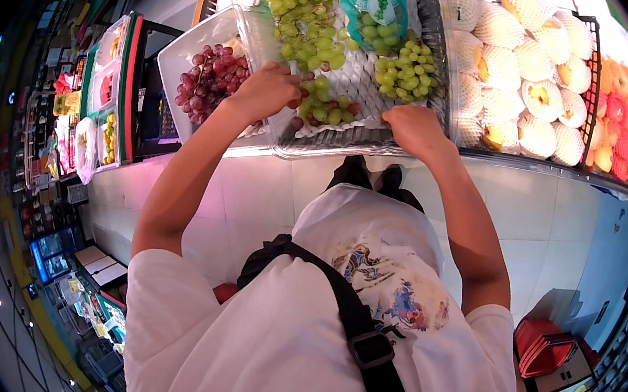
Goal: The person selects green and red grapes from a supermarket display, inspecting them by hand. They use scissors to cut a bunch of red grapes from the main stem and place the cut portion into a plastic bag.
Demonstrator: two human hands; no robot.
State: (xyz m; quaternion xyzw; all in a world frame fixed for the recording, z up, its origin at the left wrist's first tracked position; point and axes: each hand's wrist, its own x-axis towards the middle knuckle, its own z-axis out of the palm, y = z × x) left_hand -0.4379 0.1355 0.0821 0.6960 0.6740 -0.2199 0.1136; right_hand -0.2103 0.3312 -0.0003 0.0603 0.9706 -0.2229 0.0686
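Note:
My left hand [267,92] reaches over the shared rim of two clear plastic trays, its fingers curled beside a small pile of loose green and reddish grapes [326,105]. What its fingertips hold is hidden. At the front right of the tray, my right hand [413,127] is curled at the edge of a white foam mesh liner [355,74]; whether it grips that edge does not show. Behind the hands lie bunches of green grapes [310,17], another green bunch [406,71] and a teal-edged bag of grapes [372,13]. Red grapes [211,82] fill part of the white tray [176,58] at left.
Right of the grapes, a crate holds fruit in white foam nets [542,96], followed by orange and red fruit [620,119]. A black-framed display stand [156,87] is at left. Red baskets [544,349] stand behind me on the right, on the tiled floor's side.

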